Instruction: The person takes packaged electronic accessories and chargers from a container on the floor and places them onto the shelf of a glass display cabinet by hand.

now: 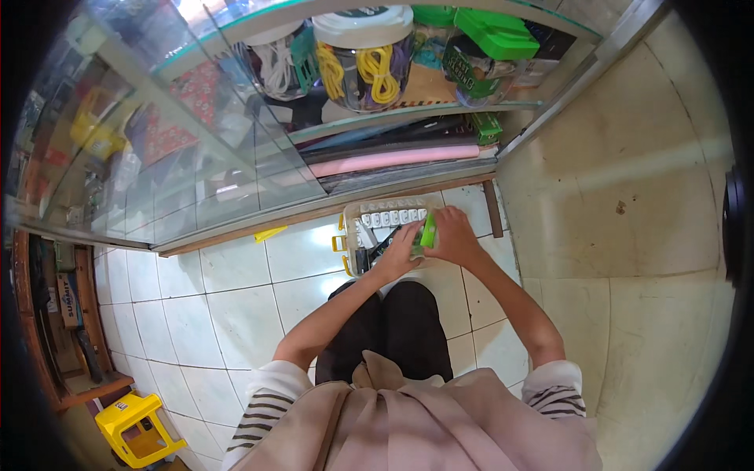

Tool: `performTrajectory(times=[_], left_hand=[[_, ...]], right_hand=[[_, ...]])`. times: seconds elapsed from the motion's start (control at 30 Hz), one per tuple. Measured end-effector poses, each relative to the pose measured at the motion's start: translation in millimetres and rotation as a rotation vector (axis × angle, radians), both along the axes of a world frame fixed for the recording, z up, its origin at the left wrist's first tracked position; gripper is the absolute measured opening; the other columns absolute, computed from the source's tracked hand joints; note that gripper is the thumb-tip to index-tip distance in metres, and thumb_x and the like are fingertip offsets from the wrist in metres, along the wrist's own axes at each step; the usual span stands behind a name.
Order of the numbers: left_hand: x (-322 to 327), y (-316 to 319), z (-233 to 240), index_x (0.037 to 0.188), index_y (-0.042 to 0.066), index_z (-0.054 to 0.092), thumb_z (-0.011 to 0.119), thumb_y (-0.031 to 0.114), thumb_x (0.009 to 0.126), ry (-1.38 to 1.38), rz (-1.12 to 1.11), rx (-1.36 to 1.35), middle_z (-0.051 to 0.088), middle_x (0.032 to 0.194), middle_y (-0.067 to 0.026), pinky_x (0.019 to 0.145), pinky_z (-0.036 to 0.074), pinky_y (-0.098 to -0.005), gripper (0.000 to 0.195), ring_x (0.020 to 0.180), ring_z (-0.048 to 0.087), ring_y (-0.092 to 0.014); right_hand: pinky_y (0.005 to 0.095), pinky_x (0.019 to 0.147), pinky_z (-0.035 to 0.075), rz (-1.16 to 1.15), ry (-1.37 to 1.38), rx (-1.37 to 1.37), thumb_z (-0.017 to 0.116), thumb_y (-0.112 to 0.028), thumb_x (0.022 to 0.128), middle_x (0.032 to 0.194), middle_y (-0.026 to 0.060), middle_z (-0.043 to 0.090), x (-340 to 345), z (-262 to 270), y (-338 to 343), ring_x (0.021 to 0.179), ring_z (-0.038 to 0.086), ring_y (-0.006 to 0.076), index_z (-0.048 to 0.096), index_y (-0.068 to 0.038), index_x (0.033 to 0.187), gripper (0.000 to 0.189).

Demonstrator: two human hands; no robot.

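A clear plastic storage box (349,206) with yellow latches (337,243) stands on the floor just beyond my knees. Inside it, white charger-like plugs (394,218) sit in rows, beside dark items (383,246) that my left hand (397,256) partly hides. Over the box's right side, my right hand (452,236) grips a small bright green item (429,229); its exact kind is unclear. My left hand reaches over the box with its fingertips close to the green item's left side. Whether those fingers hold anything is hidden.
A glass display cabinet (377,182) rises right behind the box, holding jars of coiled cables (377,73) and a green-lidded jar (489,70). A yellow object (271,234) lies on the tiles to the left. Farther left are a yellow plastic stool (138,430) and a wooden shelf (94,388).
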State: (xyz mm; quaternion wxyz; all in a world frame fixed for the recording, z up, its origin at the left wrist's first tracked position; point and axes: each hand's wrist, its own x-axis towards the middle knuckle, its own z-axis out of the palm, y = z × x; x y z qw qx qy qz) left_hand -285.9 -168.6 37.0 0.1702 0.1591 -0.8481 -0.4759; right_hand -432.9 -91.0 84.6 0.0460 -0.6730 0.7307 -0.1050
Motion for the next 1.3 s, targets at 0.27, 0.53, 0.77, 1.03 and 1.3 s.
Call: performTrajectory(times=[0.27,0.53,0.77,1.03,1.3], left_hand=[[21,-23,182,0.115,0.000,0.038,0.059,0.002,0.071,0.488,0.283,-0.153,0.048,0.104,-0.0155,0.080,0.042,-0.0320,0.048,0.095,0.050,-0.026],[-26,-91,353,0.121,0.001,0.037,0.053,0.000,0.078,0.921,0.332,-0.420,0.048,0.103,-0.0106,0.080,0.045,-0.0319,0.046,0.098,0.050,-0.020],[-114,-200,389,0.112,0.008,0.046,0.054,-0.001,0.073,0.722,0.591,-0.445,0.048,0.099,-0.0142,0.073,0.045,-0.0355,0.040,0.086,0.054,-0.028],[-184,-287,384,0.116,0.020,0.041,0.053,-0.002,0.070,0.509,0.757,-0.412,0.048,0.093,-0.0174,0.072,0.043,-0.0416,0.053,0.085,0.053,-0.035],[-221,-331,387,0.117,0.017,0.038,0.045,-0.005,0.071,0.525,0.784,-0.509,0.046,0.099,-0.0238,0.074,0.042,-0.0437,0.052,0.092,0.049,-0.040]], right_hand=[[0.0310,0.072,0.041,-0.042,-0.445,-0.474,0.066,-0.023,0.068,0.099,0.0140,0.046,33,220,-13,0.085,0.046,0.0241,0.036,-0.003,0.120,0.063],[0.0329,0.063,0.048,0.005,-0.446,-1.021,0.060,-0.010,0.073,0.100,0.0172,0.054,-2,314,-85,0.080,0.056,0.0242,0.039,-0.002,0.112,0.045],[0.0328,0.056,0.048,-0.094,-0.506,-1.059,0.062,-0.010,0.072,0.095,0.0185,0.056,-77,330,-209,0.071,0.061,0.0234,0.037,0.000,0.107,0.044],[0.0430,0.072,0.042,-0.163,-0.329,-1.157,0.061,-0.007,0.069,0.089,0.0212,0.056,-142,330,-312,0.083,0.053,0.0368,0.041,0.002,0.103,0.040],[0.0451,0.080,0.037,-0.236,-0.270,-1.058,0.056,-0.005,0.067,0.100,0.0255,0.042,-177,329,-365,0.095,0.041,0.0417,0.037,0.004,0.104,0.042]])
